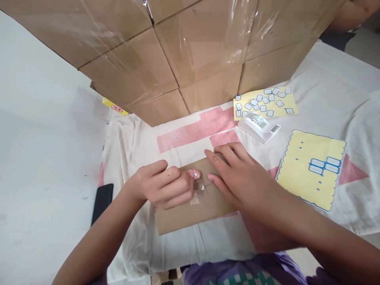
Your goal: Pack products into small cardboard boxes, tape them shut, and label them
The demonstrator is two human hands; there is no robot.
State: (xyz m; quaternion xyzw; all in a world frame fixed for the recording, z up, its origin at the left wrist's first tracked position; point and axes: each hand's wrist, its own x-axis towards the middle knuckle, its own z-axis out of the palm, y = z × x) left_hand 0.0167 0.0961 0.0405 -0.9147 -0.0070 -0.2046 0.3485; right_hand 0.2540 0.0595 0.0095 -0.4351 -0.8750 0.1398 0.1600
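A small brown cardboard box (181,219) lies in front of me with a seam across its top. My left hand (166,184) is closed over its left part, thumb and forefinger pinching a strip of clear tape (199,185). The tape's lower end touches the cardboard near the seam. On the right part of the box rests my right hand (237,174), fingers stretched out and holding nothing; it covers that end of the box.
Stacked cardboard boxes (208,51) wrapped in clear film stand behind. To the right are a white device (258,127), a yellow sticker sheet (267,103) and another yellow sheet (308,158). A black phone (102,202) lies left. Another person's arm (353,16) shows top right.
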